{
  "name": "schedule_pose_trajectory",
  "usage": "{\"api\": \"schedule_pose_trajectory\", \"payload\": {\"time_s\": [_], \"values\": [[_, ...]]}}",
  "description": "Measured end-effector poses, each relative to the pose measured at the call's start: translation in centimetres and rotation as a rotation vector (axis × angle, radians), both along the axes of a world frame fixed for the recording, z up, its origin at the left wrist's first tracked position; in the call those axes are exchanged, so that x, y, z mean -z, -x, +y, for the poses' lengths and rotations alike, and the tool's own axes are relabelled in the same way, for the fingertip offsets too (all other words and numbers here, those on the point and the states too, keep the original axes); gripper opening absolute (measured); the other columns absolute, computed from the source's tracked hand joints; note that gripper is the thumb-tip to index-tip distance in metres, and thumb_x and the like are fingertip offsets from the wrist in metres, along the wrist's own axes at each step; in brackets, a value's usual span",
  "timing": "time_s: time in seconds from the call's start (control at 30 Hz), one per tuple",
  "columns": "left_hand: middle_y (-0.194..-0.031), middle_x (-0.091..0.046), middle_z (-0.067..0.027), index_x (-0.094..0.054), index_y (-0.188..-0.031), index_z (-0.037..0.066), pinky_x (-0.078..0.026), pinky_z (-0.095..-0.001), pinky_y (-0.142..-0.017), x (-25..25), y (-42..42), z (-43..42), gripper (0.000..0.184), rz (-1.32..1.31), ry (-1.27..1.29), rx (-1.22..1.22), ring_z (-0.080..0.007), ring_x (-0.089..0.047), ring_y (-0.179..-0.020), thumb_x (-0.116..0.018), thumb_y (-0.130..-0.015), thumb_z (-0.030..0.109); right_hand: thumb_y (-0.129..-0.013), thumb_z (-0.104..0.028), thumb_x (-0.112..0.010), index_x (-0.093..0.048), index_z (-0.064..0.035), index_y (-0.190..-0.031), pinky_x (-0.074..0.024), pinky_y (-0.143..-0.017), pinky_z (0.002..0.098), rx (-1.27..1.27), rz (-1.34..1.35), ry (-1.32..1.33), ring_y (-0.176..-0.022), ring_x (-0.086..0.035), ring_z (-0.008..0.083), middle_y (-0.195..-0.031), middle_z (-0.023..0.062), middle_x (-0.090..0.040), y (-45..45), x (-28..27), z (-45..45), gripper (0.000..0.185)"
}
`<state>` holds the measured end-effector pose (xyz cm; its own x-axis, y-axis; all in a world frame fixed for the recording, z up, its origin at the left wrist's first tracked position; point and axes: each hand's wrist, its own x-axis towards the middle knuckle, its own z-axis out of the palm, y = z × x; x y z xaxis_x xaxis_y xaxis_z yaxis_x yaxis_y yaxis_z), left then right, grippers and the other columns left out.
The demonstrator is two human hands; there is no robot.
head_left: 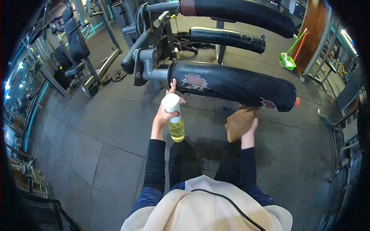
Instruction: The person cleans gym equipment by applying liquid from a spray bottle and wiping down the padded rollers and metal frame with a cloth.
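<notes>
My left hand (166,109) is wrapped round a spray bottle (177,130) with a white top and yellow liquid inside. One of its fingers points up to the left end of a black padded roller (231,82), whose cover is torn in two places. My right hand (250,131) holds a brown cloth (241,124) just below the roller's right part; the cloth covers most of the fingers. Whether the cloth touches the roller's underside cannot be made out.
Above are a thinner padded roller (227,39) and a large upper pad (243,14) on the same machine. A green dustpan (287,62) stands at the back right. Weight plates (119,75) lie on the floor by a seated machine (76,38) at left.
</notes>
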<state>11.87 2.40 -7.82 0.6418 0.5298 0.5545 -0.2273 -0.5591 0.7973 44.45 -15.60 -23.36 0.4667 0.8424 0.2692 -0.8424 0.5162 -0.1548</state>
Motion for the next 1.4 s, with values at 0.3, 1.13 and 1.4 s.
{"api": "schedule_pose_trajectory", "payload": {"time_s": [0.3,1.13,1.4], "values": [[-0.15,-0.024,-0.0098,-0.067,-0.101,0.007,0.0,-0.0554,-0.11,2.2,-0.1,1.7,0.065,0.004,-0.156,-0.045,-0.0299,-0.017,-0.14,-0.062,-0.037,0.017,-0.097,-0.03,-0.025,-0.026,-0.005,-0.141,-0.0329,-0.106,0.045,0.472,-0.216,0.089,-0.131,-0.035,0.0299,-0.144,0.0177,-0.03,2.8,-16.7,-17.1,0.051],[-0.151,-0.015,-0.0173,-0.071,-0.081,0.01,-0.003,-0.0551,-0.11,2.0,-0.2,0.6,0.051,0.114,-0.157,-0.16,-0.0366,-0.014,-0.139,-0.062,-0.038,0.036,-0.071,-0.012,-0.068,-0.038,-0.0142,-0.072,-0.0292,-0.061,0.0371,-0.562,0.986,-0.509,-0.063,-0.032,0.017,-0.071,0.0021,-0.031,-24.9,-30.7,6.1,0.03],[-0.149,-0.016,-0.0224,-0.071,-0.079,0.007,-0.002,-0.0529,-0.111,2.3,-0.1,0.1,0.053,0.145,-0.141,-0.178,-0.0365,-0.018,-0.139,-0.062,-0.037,0.038,-0.076,-0.017,-0.063,-0.043,-0.0176,-0.086,-0.0325,-0.07,0.0364,-0.621,1.405,-0.76,-0.078,-0.036,0.0179,-0.088,0.0009,-0.036,-31.8,-32.2,14.1,0.023]]}}
